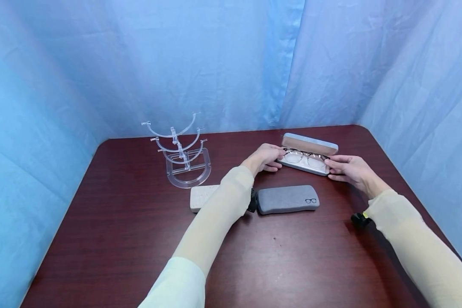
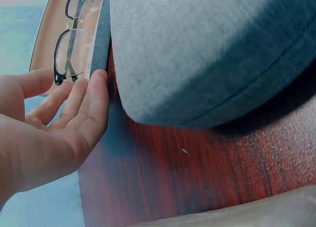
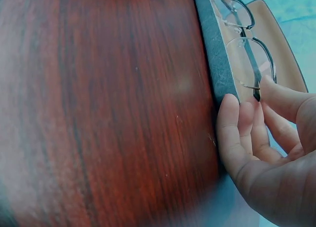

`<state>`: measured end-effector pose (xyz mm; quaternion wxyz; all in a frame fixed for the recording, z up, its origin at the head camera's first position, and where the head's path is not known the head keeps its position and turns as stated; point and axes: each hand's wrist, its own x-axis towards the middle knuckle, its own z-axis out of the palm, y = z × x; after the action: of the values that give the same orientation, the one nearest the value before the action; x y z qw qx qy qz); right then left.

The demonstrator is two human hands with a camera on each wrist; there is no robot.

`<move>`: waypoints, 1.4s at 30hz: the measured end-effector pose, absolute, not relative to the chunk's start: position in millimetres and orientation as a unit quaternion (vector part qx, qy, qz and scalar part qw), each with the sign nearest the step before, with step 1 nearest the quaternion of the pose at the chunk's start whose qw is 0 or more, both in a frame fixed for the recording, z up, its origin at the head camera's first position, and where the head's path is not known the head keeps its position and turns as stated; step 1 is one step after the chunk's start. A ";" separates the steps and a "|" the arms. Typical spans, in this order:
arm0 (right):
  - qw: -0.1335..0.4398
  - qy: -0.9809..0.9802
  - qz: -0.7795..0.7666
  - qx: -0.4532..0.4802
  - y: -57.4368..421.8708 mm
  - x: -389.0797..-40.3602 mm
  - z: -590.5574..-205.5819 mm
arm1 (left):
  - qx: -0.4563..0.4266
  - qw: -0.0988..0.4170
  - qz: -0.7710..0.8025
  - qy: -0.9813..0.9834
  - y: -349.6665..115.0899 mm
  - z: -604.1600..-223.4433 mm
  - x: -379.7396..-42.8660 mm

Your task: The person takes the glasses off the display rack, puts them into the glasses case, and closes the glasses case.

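A pair of glasses with a dark upper rim lies in an opened hard glasses case, its lid tipped back. My left hand is at the case's left end, thumb and index finger pinching the dark corner of the glasses. At the opposite end my right hand pinches the other corner, its thumb lying against the frame near the hinge. The lower fingers of both hands rest along the ends of the case. The temples are folded behind the lenses, as both wrist views show.
A closed grey glasses case with a small glasses print lies nearer me. Left of it is a pale case, partly hidden under my left forearm. A clear three-tier display stand stands at the back left. Blue curtains surround the dark wooden table.
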<state>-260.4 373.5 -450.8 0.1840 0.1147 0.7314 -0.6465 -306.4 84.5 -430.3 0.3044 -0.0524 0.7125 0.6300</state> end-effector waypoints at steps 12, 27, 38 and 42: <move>0.182 0.776 -0.592 0.119 379.1 -257.0 -455.9 | -0.044 0.294 0.608 0.736 93.9 -426.8 -298.8; 0.190 0.777 -0.587 0.122 370.7 -263.2 -458.8 | -0.033 0.300 0.608 0.735 81.2 -438.6 -302.2; 0.203 0.783 -0.579 0.103 374.4 -269.6 -453.7 | -0.006 0.320 0.609 0.725 73.1 -435.9 -304.9; 0.235 0.781 -0.573 0.085 382.5 -272.5 -448.3 | -0.024 0.297 0.625 0.721 68.2 -432.8 -309.4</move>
<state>-272.5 382.5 -448.3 0.2346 0.0855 0.7809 -0.5726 -309.4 68.2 -432.8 0.2968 -0.0243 0.7214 0.6252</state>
